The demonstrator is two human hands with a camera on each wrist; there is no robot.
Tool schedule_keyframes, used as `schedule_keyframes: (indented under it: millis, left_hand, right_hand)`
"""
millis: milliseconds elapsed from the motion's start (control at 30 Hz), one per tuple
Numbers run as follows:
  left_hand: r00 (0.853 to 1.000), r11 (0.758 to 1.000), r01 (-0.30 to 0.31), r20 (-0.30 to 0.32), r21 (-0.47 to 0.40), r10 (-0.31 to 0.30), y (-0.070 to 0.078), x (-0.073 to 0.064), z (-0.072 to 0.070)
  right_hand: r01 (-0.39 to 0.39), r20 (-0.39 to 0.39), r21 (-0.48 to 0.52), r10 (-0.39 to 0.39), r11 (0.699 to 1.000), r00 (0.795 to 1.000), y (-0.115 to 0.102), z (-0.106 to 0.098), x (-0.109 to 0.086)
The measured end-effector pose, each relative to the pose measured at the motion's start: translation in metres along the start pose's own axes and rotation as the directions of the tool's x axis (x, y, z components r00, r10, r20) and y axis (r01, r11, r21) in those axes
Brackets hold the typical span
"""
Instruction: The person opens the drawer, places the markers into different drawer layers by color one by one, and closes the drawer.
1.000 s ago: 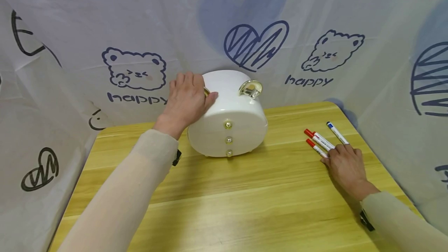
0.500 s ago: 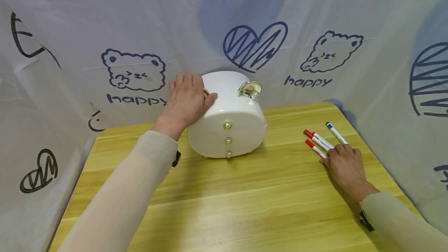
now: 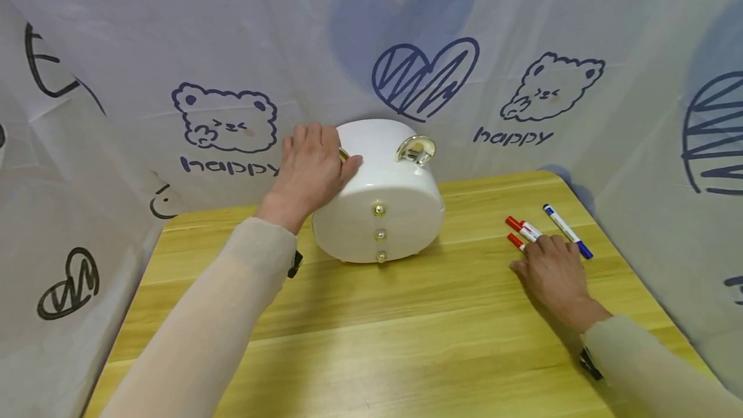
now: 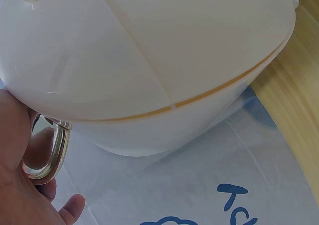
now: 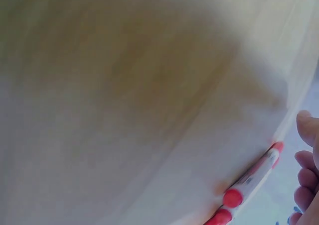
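Observation:
A white oval case point(image 3: 377, 224) with gold ring handles stands at the back of the table in the head view. My left hand point(image 3: 313, 163) grips its left ring handle point(image 4: 57, 153), with a finger inside the ring in the left wrist view. On the right, my right hand point(image 3: 554, 276) is held low over several red-and-white markers point(image 3: 529, 231), covering their near ends. In the right wrist view its loosely bent fingers point(image 5: 306, 180) show beside a marker point(image 5: 256, 174), with a visible gap between. A blue-and-white marker point(image 3: 567, 231) lies just past the fingertips.
The wood-grain table point(image 3: 371, 340) has its rounded far right corner beyond the markers. A pale printed cloth point(image 3: 325, 37) hangs close behind the case and down both sides. Three pearl-like knobs point(image 3: 380, 235) run down the case's front.
My right hand has shifted left over the red markers, uncovering the whole blue marker. The left hand and the case have stayed in place.

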State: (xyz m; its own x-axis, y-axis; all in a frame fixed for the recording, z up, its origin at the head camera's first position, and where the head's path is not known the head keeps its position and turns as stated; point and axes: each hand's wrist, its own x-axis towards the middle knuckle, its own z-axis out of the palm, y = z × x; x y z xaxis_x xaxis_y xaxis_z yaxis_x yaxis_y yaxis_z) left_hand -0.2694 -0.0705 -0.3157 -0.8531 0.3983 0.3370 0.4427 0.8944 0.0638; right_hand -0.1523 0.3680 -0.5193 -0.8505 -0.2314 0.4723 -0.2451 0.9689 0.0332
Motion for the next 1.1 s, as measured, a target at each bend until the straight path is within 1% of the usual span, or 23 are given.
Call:
schedule_keyframes:
  millis: [267, 400, 500, 633, 733, 900, 1100]
  left_hand:
    - [1.000, 1.000, -0.008, -0.010, 0.005, 0.008, 0.000, -0.001, 0.000]
    - [1.000, 1.000, -0.011, -0.022, 0.002, 0.011, 0.000, 0.000, 0.000]
    - [1.000, 1.000, -0.008, -0.024, 0.001, 0.008, 0.000, 0.001, 0.001]
    - [1.000, 1.000, 0.001, -0.007, -0.007, -0.001, 0.001, 0.001, 0.001]
    - [1.000, 1.000, 0.005, 0.005, -0.011, -0.005, 0.002, 0.000, 0.001]
    - [1.000, 1.000, 0.003, -0.005, -0.006, -0.003, 0.002, -0.001, 0.001]
    - [1.000, 1.000, 0.009, -0.012, -0.002, -0.009, 0.001, 0.000, 0.000]
  right_hand:
    - [-0.026, -0.019, 0.060, 0.027, 0.998, 0.999, -0.021, 0.000, 0.006]
    - [-0.042, -0.054, 0.094, 0.047, 0.995, 0.997, -0.034, -0.003, 0.012]
    - [-0.050, -0.099, 0.141, 0.065, 0.989, 0.993, -0.047, -0.004, 0.018]
    - [-0.011, -0.181, 0.178, 0.044, 0.984, 0.983, -0.066, -0.001, 0.024]
    - [0.023, -0.221, 0.190, 0.020, 0.981, 0.975, -0.079, 0.002, 0.027]
    - [0.049, -0.245, 0.241, 0.012, 0.969, 0.969, -0.098, 0.002, 0.034]
    - [0.070, -0.278, 0.290, 0.015, 0.955, 0.960, -0.123, -0.003, 0.044]
